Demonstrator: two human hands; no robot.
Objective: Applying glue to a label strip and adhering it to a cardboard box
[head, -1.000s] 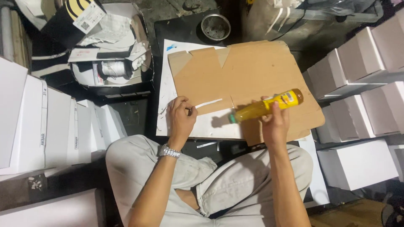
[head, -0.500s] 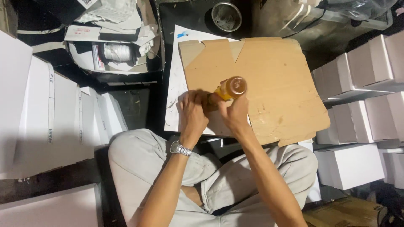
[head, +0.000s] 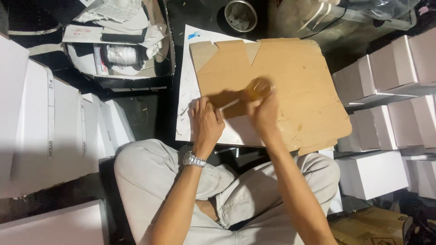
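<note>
Cardboard (head: 290, 90) lies flat in front of your knees, a brown sheet resting on a white sheet of paper (head: 188, 86) whose edge shows along its left side. Your right hand (head: 265, 113) is over the middle of the cardboard with its fingers closed around a yellow bottle (head: 257, 87); the bottle is blurred and points away from you, so only its round end shows above your knuckles. Your left hand (head: 205, 122) sits just beside it at the cardboard's left edge, fingers curled around a thin white stick (head: 229, 105) that slants toward the bottle. A metal wristwatch (head: 194, 159) is on your left wrist. White boxes (head: 386, 86) are stacked to your right, more white boxes (head: 50, 127) to your left. A round metal tin (head: 240, 15) stands beyond the far edge of the cardboard.
</note>
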